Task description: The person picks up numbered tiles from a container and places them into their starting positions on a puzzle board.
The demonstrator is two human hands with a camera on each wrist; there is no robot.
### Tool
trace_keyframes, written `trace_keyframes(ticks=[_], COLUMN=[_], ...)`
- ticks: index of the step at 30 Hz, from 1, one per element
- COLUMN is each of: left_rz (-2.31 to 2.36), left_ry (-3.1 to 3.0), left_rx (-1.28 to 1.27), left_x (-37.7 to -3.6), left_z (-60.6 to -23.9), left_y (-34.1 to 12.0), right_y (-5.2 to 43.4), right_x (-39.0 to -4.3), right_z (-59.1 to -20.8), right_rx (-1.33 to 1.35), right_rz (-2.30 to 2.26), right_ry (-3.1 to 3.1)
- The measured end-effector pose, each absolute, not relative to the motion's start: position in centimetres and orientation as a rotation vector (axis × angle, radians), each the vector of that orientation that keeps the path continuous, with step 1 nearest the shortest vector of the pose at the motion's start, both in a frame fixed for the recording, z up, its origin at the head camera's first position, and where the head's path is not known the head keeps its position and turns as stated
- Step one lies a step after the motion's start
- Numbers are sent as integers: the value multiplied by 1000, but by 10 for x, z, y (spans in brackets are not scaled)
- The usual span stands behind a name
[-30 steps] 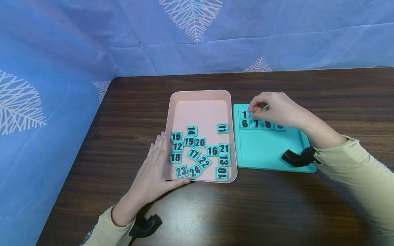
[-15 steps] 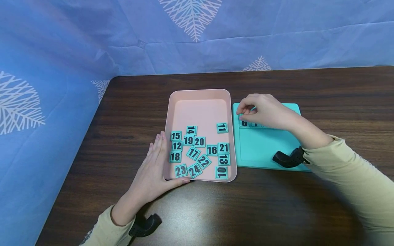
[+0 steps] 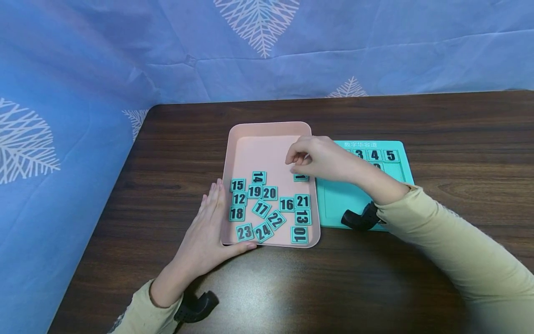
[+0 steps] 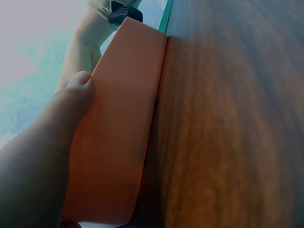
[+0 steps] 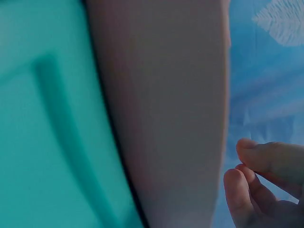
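Head view: right hand [image 3: 321, 160], grip curled empty, just above tile 11 [image 3: 300, 177]

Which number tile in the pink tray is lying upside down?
The 10 tile, in the corner of the pink tray nearest the person, just below the 13. Its digits read inverted, while the other readable tiles are upright or only tilted.
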State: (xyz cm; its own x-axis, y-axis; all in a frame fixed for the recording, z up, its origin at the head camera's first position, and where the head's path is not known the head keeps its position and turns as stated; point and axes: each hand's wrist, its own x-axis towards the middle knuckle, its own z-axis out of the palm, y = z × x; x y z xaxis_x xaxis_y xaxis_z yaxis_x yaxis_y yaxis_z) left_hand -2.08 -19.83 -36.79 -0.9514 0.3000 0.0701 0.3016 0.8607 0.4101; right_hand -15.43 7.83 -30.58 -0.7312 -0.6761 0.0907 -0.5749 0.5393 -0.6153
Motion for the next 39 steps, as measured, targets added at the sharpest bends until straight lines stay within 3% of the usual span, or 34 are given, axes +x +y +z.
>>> trace_keyframes(ticks=[11,39], left_rz=[-667,-664], left_ry=[-3032,-3026], left_rx=[-494,-487], left_x=[-20,-21], left_z=[-367,-368], left_y=[-199,-198], right_y=[49,39], right_x=[-147,-141], right_z=[-317,-326], right_rx=[-1110,-1159], right_rz=[-999,-940], right_ry=[2502,2392])
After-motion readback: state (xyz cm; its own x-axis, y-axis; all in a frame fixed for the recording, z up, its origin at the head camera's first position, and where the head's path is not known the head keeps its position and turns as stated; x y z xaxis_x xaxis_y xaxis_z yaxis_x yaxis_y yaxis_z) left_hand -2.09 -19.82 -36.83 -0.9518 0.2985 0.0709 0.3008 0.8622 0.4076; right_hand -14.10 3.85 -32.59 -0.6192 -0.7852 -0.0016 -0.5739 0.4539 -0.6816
